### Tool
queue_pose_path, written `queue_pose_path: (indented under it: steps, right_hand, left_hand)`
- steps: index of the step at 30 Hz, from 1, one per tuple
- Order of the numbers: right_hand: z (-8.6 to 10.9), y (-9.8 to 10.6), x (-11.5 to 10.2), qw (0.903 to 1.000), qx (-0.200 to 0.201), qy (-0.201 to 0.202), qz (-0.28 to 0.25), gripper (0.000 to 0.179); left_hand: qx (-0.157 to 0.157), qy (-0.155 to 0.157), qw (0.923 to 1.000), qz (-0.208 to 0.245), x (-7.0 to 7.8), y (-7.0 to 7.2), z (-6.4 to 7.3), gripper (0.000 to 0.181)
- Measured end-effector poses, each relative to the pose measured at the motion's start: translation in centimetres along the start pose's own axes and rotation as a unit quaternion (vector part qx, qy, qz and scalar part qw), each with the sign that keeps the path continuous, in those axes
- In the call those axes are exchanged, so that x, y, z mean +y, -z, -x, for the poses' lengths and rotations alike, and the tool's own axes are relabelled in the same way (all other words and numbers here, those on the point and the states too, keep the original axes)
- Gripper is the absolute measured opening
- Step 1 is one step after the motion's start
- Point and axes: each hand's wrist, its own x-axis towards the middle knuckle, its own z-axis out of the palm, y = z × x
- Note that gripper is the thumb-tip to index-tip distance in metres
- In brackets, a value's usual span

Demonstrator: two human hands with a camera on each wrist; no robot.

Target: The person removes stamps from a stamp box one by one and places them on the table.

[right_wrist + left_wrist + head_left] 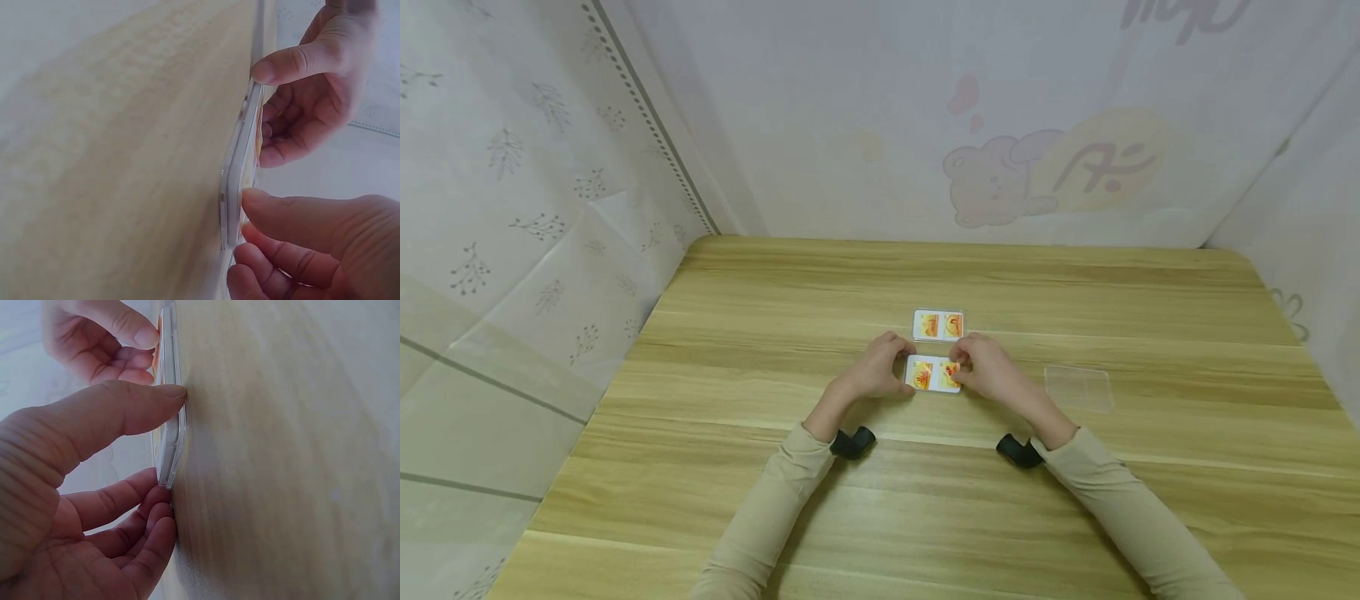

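Note:
A shallow clear plastic case holds a white piece with two small orange-and-yellow picture cards side by side on it. My left hand grips the case's left end, the thumb on the near edge and fingers around the far corner. Over the right end, my right hand pinches the right picture card between thumb and index finger, partly hiding it. The right wrist view shows that thumb at the white piece's edge, other fingers curled below.
Just beyond the hands lies a second case with two similar orange pictures. A clear plastic cover rests on the wooden table to the right. Black wrist mounts sit at both cuffs. Printed cloth hangs behind and at the sides.

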Motion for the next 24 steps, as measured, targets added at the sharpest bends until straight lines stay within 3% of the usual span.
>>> queue_pose_path:
  steps: [15, 24]
  right_hand:
    - [-0.15, -0.01, -0.33, 0.9991, 0.0, -0.042, -0.003, 0.012]
    - [-0.26, 0.05, -0.45, 0.9991, 0.004, -0.042, -0.01, 0.013]
  left_hand:
    - [0.001, 0.004, 1.0, 0.001, -0.04, -0.07, 0.0, 0.053]
    - [0.005, -0.001, 1.0, -0.001, -0.05, -0.05, 0.0, 0.052]
